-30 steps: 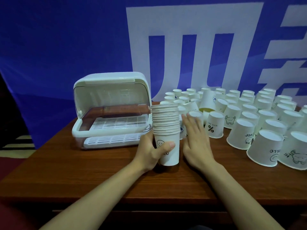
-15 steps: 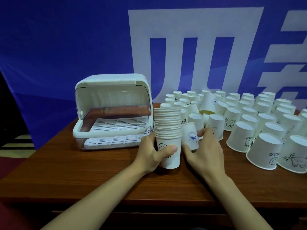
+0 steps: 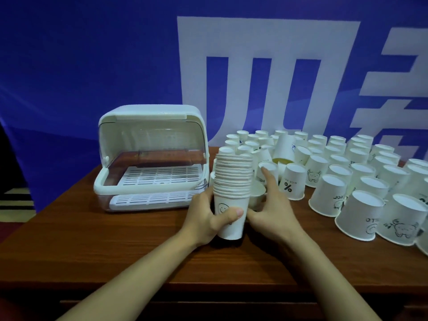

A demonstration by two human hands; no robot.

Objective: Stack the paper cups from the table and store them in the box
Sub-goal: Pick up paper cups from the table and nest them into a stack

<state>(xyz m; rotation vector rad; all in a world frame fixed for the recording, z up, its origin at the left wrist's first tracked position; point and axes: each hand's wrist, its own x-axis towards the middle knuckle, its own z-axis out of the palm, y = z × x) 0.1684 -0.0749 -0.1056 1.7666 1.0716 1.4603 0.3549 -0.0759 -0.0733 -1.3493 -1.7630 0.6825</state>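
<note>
1. The left hand [image 3: 209, 215] wraps its fingers [image 3: 231, 214] around the bottom cup of the tall stack of nested white paper cups [image 3: 232, 181], which stands upright on the brown wooden surface [image 3: 115, 246].
2. The right hand [image 3: 272, 209] curls around a single white paper cup [image 3: 257, 193] just beside the stack, index finger extended.
3. Risk: the tall stack, held low, could lean and topple.
4. The crowd of upturned white paper cups [image 3: 361, 181] sits close on the right; a sweeping wrist could knock them.
5. The open white plastic storage box [image 3: 150, 158] stands left, with bare surface in front.

Blue banner [image 3: 92, 54] with white characters, wooden table [image 3: 115, 246]
</note>
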